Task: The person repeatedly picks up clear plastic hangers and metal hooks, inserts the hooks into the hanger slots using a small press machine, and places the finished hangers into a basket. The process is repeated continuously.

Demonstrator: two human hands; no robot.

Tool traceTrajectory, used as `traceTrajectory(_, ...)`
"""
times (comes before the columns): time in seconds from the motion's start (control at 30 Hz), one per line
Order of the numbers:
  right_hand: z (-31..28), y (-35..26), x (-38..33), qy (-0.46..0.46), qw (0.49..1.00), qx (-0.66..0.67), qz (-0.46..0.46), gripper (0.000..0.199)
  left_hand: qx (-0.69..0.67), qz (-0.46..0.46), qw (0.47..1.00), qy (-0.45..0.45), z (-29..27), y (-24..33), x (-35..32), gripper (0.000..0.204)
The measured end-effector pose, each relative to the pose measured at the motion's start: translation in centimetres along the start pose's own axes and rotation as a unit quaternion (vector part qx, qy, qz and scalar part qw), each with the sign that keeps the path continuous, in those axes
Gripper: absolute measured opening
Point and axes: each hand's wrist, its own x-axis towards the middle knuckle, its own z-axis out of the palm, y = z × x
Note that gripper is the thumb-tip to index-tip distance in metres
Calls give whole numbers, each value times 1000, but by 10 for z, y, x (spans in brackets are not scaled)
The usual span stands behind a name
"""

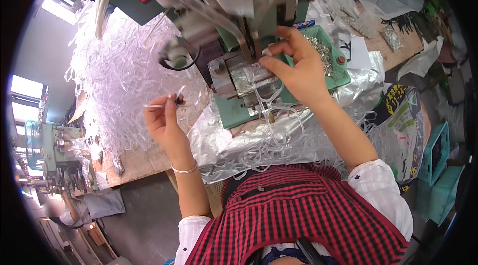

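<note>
My left hand (167,128) is raised left of the green press machine (231,110), thumb and forefinger pinched on a thin clear plastic strap (191,105). A small dark spot shows by those fingertips; I cannot make out what it is. At the press, my right hand (303,68) has thumb and forefinger closed at the metal tooling (251,48). A clear plastic strap loop (266,93) hangs from there over the front of the metal block (249,78). Where the fingers meet the strap is partly hidden.
A large heap of clear straps (124,81) covers the table's left side. More loops (269,155) lie on silver sheeting near my apron. Right of the press is a green tray of small metal pieces (321,53). Teal crates (438,165) stand far right; a person (69,208) is far left.
</note>
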Motion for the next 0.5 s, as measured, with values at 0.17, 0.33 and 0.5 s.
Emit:
traceTrajectory(0.17,13,3,0,-4,996,69,-64,58,-105,232,960,-114,53,69,25,12)
traceTrajectory(0.33,29,8,-8,27,982,184,-33,57,-144,239,952,-125,71,72,39,14)
traceTrajectory(0.5,31,3,-9,50,973,223,-18,54,-134,236,954,-129,79,76,35,14)
